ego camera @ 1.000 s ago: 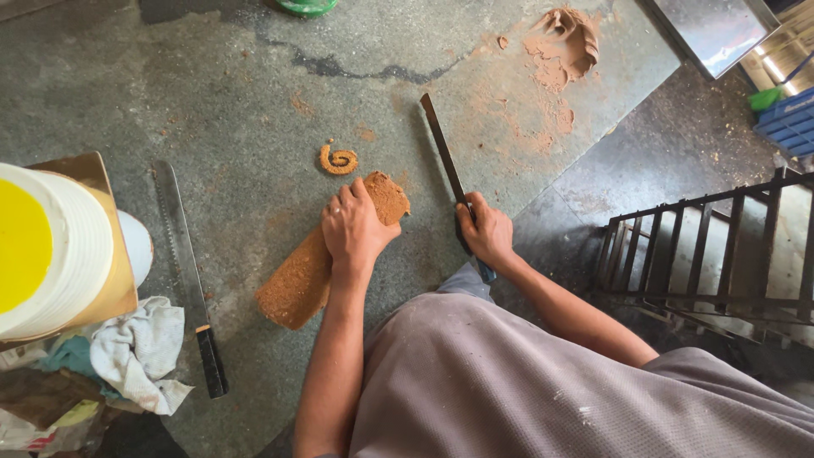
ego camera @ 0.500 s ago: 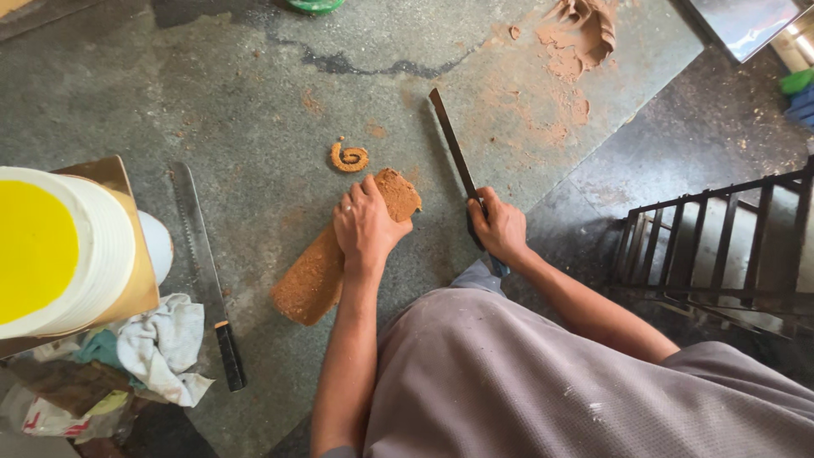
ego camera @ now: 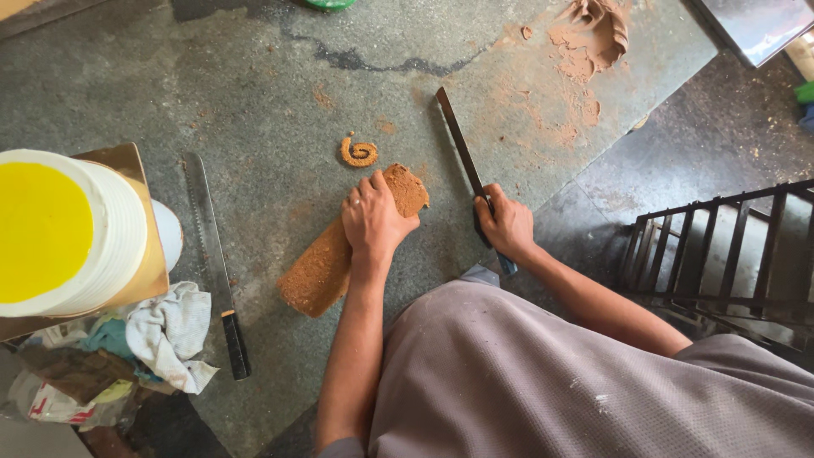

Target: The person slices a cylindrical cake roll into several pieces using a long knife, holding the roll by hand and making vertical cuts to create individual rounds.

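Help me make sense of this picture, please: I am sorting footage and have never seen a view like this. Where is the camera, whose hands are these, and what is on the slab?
The camera sits on a person's head and looks straight down, so you see their own arms and grey clothing from above. There is no machine here, only two bare hands.

The left hand presses on one end of a long brown crumbly log that lies on the grey stone slab. The right hand grips the handle of a long flat knife, whose blade rests on the slab, apart from the log.

Also on the slab: a small brown spiral piece, a second long knife with a dark handle, a white cloth, a round white cake with a yellow top, and a smear of brown paste.
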